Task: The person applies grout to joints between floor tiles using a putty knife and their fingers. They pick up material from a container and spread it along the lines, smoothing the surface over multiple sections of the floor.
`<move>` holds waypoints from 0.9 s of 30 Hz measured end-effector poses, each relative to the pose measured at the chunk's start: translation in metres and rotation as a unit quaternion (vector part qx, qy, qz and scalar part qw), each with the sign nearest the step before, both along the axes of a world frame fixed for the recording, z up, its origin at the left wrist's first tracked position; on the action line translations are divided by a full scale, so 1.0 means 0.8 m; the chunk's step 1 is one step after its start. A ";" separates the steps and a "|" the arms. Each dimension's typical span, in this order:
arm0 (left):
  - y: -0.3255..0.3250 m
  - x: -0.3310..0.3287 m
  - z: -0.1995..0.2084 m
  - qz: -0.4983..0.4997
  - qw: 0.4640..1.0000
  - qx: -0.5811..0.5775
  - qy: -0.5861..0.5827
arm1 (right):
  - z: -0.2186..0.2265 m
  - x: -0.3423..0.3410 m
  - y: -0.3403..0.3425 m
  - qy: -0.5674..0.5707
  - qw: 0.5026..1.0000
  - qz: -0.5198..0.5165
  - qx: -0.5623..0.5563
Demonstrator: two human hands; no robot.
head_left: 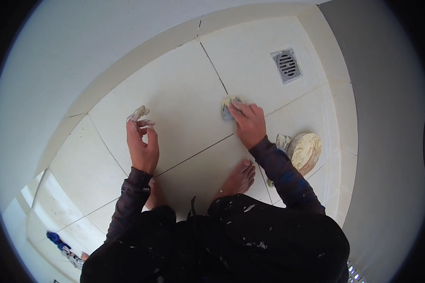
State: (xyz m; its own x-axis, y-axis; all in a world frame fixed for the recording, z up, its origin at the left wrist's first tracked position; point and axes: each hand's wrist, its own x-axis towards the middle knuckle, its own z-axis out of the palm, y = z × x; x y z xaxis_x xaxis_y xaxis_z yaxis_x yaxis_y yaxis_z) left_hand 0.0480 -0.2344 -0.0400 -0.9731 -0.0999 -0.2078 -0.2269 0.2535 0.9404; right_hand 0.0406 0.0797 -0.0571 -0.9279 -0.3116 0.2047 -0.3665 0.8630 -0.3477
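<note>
My right hand (251, 123) grips a small grey-blue pad (226, 112) smeared with cream paste; I cannot tell whether it is a spreader or a sponge. The pad is against the pale floor tile (184, 94), where a dark open joint (213, 68) meets others. My left hand (142, 141) is held above the tiles to the left, its fingers bent but apart, with nothing in them. White paste coats its fingertips. By my right forearm lies a rounded container (306, 152) of cream paste, with a paste-smeared flat blade (283, 142) beside it.
A round slotted drain (288, 64) in a square frame sits at the far right. Tiled skirting (123, 70) runs along the white wall, and a grey wall (382, 118) stands on the right. My bare feet (237, 181) are close below. Blue cloth (57, 239) lies at the lower left.
</note>
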 end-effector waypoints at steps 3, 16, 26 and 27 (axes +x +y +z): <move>-0.009 -0.008 0.002 0.008 1.000 -0.001 0.002 | 0.027 0.057 0.016 -0.065 0.996 0.027 0.045; -0.005 -0.012 0.000 0.004 1.000 -0.008 0.004 | 0.043 0.037 -0.029 -0.119 0.991 -0.059 -0.020; -0.006 -0.011 -0.005 -0.005 1.000 0.006 -0.003 | -0.003 0.017 -0.016 -0.028 0.999 0.015 0.018; -0.007 -0.011 -0.004 -0.004 1.000 0.000 0.000 | 0.011 0.029 -0.010 -0.025 0.999 0.019 0.017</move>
State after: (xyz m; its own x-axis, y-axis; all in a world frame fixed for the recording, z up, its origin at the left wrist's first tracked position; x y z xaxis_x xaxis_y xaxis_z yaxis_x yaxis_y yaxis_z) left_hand 0.0394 -0.2399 -0.0435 -0.9738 -0.0919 -0.2079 -0.2249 0.2557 0.9402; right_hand 0.0641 0.0719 -0.0483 -0.9241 -0.3528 0.1468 -0.3821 0.8607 -0.3366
